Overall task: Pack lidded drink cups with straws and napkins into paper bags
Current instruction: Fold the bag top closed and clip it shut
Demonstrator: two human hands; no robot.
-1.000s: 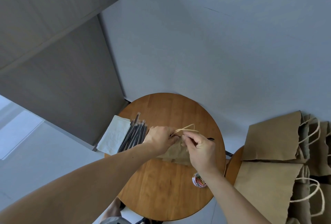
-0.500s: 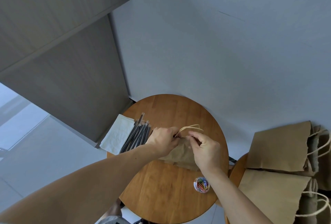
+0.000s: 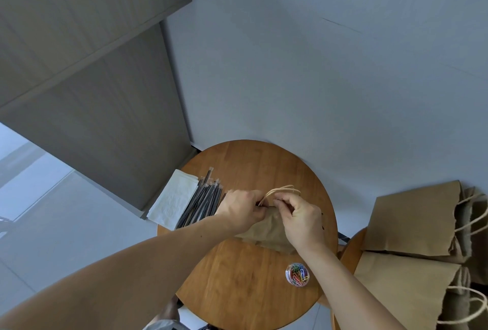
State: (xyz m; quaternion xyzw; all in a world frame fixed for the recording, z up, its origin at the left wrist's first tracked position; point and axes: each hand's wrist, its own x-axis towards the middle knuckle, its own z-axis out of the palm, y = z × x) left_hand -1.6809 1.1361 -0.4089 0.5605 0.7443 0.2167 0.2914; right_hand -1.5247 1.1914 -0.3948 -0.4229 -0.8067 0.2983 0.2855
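Observation:
A brown paper bag [image 3: 266,232] stands on the round wooden table [image 3: 245,284], its twine handles [image 3: 282,190] sticking up behind my hands. My left hand [image 3: 241,211] and my right hand [image 3: 301,217] both pinch the folded top edge of the bag, close together. Left of the bag lie several black wrapped straws [image 3: 203,203] beside a stack of white napkins [image 3: 175,199]. Whatever is inside the bag is hidden. No cup shows.
A small clear tub of coloured paper clips [image 3: 297,274] sits on the table near my right forearm. Two brown paper bags [image 3: 414,221] [image 3: 406,292] lie on a second table at the right. Grey wall and cabinet stand behind.
The view has shifted slightly. My hands have stayed on the bag's top edge, with the right hand's fingers now curled tighter over the fold.

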